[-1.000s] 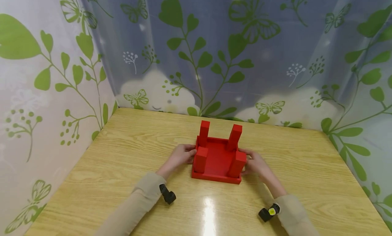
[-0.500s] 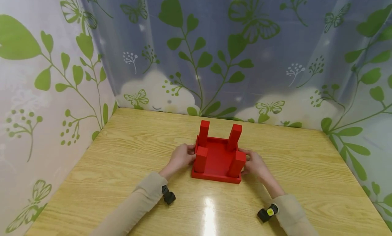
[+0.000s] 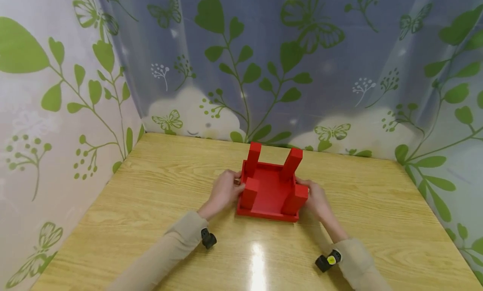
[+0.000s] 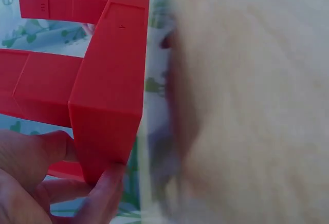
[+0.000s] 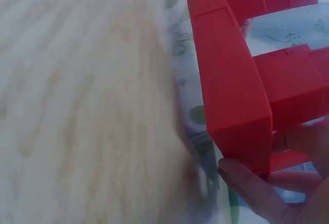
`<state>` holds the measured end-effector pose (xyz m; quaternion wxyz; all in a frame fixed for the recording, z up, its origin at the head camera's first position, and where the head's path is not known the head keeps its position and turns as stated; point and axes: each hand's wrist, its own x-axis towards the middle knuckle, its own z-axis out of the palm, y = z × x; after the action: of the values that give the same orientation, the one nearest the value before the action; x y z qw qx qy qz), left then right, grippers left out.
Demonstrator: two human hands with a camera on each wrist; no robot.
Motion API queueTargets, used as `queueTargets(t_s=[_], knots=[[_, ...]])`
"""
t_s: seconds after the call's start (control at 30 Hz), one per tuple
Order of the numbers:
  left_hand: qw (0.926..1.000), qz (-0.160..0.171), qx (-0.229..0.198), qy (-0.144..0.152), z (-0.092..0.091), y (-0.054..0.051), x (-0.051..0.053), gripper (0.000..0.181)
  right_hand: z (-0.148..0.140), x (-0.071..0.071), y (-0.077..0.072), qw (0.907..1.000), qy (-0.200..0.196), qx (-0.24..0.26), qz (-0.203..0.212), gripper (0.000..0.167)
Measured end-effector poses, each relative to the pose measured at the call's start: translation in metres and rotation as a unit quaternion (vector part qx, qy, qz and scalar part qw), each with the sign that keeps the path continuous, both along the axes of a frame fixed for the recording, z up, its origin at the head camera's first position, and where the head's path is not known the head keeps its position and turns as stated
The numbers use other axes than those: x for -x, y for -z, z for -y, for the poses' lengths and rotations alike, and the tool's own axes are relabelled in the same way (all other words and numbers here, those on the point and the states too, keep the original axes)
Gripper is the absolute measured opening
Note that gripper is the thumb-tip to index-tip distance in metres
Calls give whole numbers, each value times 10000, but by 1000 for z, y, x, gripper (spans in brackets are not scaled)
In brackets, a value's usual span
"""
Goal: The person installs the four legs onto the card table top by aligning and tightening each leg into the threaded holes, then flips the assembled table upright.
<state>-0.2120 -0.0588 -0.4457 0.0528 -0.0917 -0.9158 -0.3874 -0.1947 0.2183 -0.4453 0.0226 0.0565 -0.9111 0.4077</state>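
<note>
A red toy table (image 3: 268, 192) lies upside down between my hands, its square block legs pointing up from a shallow, rimmed underside. At its left side my left hand (image 3: 222, 191) grips the rim, and in the left wrist view the thumb and fingers pinch the corner of the red toy table (image 4: 113, 75). My right hand (image 3: 316, 199) holds the opposite side; the right wrist view has its fingers round the edge of the red toy table (image 5: 234, 75). Both wrist views show a gap between the red piece and the wood. Some fingertips are hidden behind it.
The wooden tabletop (image 3: 181, 169) spreads around the hands. Behind it hangs a blue patterned curtain (image 3: 264, 73), with similar patterned cloth at the left (image 3: 68, 127) and right (image 3: 453, 157). A bright glare patch lies near the front.
Both hands have raised the red toy table slightly, and it has shifted a little upward and right in the head view. The left hand has moved its grip a bit.
</note>
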Motion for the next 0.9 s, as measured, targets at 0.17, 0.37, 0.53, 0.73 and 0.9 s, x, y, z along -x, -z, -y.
queueTargets(t_s=[0.17, 0.37, 0.53, 0.73, 0.9], knots=[[9995, 248, -175, 68, 0, -11, -1, 35, -2, -3, -8, 9999, 102, 0, 98, 38], [9901, 923, -1051, 136, 6, -13, 0, 38, -2, -6, -12, 9886, 106, 1208, 892, 36], [9763, 1225, -1782, 117, 7, -14, 1, 39, -3, -13, -15, 9769, 137, 1772, 1189, 41], [9509, 1623, -2633, 52, 7, -20, 0, 36, -9, -24, -22, 9626, -47, 2459, 1134, 46], [9403, 1869, -2844, -69, 8, -24, 3, 34, -11, -27, -21, 9677, -520, 2448, 311, 66]])
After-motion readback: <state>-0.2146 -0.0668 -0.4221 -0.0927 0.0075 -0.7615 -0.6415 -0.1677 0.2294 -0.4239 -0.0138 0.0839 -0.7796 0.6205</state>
